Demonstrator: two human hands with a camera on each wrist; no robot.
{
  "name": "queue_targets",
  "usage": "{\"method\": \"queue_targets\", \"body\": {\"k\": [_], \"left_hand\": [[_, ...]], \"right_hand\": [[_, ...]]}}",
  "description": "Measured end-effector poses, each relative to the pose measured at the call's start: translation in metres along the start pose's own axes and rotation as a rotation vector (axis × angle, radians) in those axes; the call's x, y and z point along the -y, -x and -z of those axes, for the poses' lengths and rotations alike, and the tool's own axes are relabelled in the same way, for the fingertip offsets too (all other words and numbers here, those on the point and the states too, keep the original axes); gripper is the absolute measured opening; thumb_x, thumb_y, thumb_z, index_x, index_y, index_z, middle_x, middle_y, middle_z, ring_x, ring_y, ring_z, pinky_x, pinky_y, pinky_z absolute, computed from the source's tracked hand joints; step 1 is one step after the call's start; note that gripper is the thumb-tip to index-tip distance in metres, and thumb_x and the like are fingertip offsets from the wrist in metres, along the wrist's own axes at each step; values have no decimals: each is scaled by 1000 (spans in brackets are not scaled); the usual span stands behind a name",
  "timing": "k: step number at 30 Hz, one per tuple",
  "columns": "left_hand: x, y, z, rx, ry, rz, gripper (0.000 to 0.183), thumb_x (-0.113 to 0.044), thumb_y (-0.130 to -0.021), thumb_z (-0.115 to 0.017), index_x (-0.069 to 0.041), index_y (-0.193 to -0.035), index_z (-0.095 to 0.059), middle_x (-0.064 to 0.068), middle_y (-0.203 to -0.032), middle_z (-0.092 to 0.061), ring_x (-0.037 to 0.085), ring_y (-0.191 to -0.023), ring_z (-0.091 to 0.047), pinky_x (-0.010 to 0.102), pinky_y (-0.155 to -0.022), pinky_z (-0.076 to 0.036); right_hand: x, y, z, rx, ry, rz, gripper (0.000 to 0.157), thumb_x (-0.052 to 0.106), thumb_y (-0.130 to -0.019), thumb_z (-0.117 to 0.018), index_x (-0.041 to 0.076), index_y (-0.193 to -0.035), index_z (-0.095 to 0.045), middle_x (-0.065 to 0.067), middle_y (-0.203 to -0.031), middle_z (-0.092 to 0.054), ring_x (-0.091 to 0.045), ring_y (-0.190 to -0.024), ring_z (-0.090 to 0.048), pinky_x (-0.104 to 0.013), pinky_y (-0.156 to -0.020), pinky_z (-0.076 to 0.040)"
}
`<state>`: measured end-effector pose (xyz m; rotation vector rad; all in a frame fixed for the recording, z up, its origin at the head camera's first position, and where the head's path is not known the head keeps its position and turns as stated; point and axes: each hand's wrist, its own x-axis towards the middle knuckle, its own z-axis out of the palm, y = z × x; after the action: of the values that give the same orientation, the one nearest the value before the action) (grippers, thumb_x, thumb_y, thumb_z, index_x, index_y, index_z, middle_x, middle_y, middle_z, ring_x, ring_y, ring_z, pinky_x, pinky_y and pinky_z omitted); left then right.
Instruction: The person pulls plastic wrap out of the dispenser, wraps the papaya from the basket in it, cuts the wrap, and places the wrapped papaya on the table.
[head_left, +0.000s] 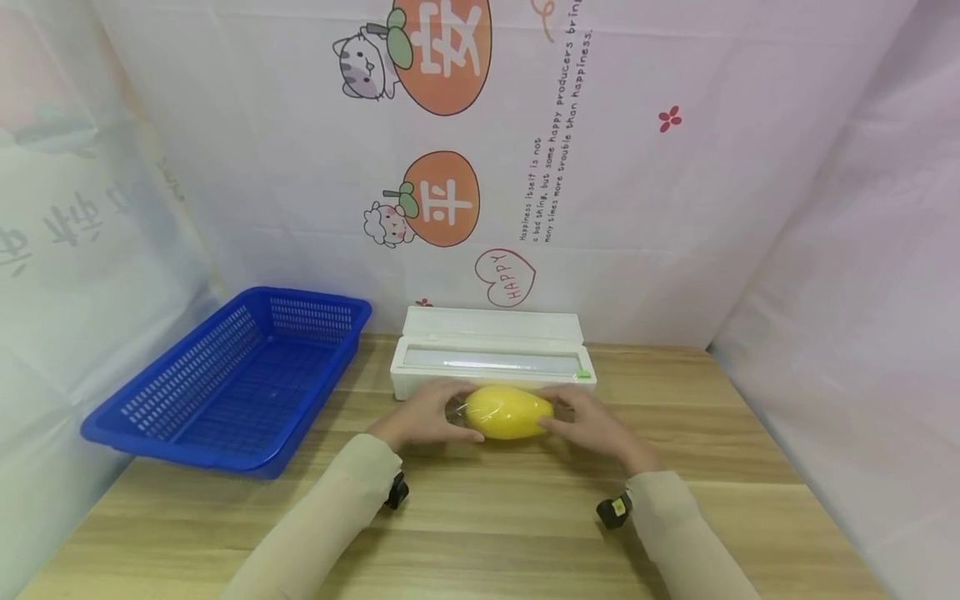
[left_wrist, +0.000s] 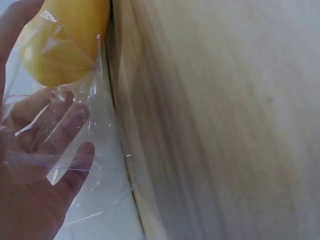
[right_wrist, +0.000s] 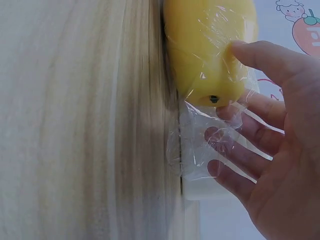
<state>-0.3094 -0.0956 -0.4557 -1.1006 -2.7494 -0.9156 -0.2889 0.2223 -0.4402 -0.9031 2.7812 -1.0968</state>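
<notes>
A long yellow fruit (head_left: 508, 412), shaped like a mango or papaya, lies crosswise between both hands, wrapped in clear plastic film (right_wrist: 200, 132). At its left end my left hand (head_left: 435, 414) holds it between thumb and fingers. Loose film spreads past that end over the left fingers (left_wrist: 65, 125). My right hand (head_left: 588, 421) grips the other end, its thumb on the near side and several fingers behind. A small dark stem mark shows on that end in the right wrist view, with crumpled film hanging beyond it. Behind the fruit stands a white cling film box (head_left: 491, 385), lid raised.
A blue plastic basket (head_left: 277, 367) with slotted sides sits on the left of the wooden table (head_left: 495, 517). The film box has a green slider (head_left: 583, 374) at its right end. Printed white cloth (head_left: 637, 200) hangs behind the table and along both sides.
</notes>
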Motion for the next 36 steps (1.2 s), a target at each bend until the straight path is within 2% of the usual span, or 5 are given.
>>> {"method": "queue_targets", "body": {"k": [6,11,22,30,36], "left_hand": [[-12,4,10,-5,20,79,87,-68,-74,-77,-21,-144,-53,-4,-132,-58,15,-118,-54,38,-101,-46],[-27,2,18,12,-39,59,82,-61,-78,-78,-23,-146,-51,-1,-136,-54,17,-124,-51,41,-106,-42],[-25,-7,6,52,-120,87,84,-53,-77,-83,-23,-148,-50,-3,-130,-53,14,-116,-52,36,-103,-45],[-27,-10,3,47,-136,106,83,-51,-77,-84,-24,-148,-49,-4,-131,-53,13,-117,-52,35,-104,-44],[-29,-9,4,45,-133,100,85,-53,-77,-83,-24,-149,-48,-3,-130,-52,14,-115,-53,35,-102,-45]], "right_hand": [[2,2,1,-5,-7,1,48,28,-94,-73,6,-135,-60,-11,-138,-57,-33,-129,-50,-50,-104,-44],[3,3,2,-9,-16,-12,48,29,-94,-73,7,-135,-61,-10,-137,-57,-32,-129,-50,-50,-104,-45],[-2,6,0,-12,-50,-5,44,27,-94,-72,9,-133,-62,-7,-138,-58,-31,-131,-49,-54,-108,-39],[-4,9,9,-363,-8,-59,27,18,-98,-67,6,-122,-66,-9,-113,-66,-27,-104,-61,-46,-87,-53],[-12,-2,19,-421,52,-192,59,43,-96,-67,3,-139,-54,-23,-142,-45,-40,-129,-43,-61,-104,-39]]}}
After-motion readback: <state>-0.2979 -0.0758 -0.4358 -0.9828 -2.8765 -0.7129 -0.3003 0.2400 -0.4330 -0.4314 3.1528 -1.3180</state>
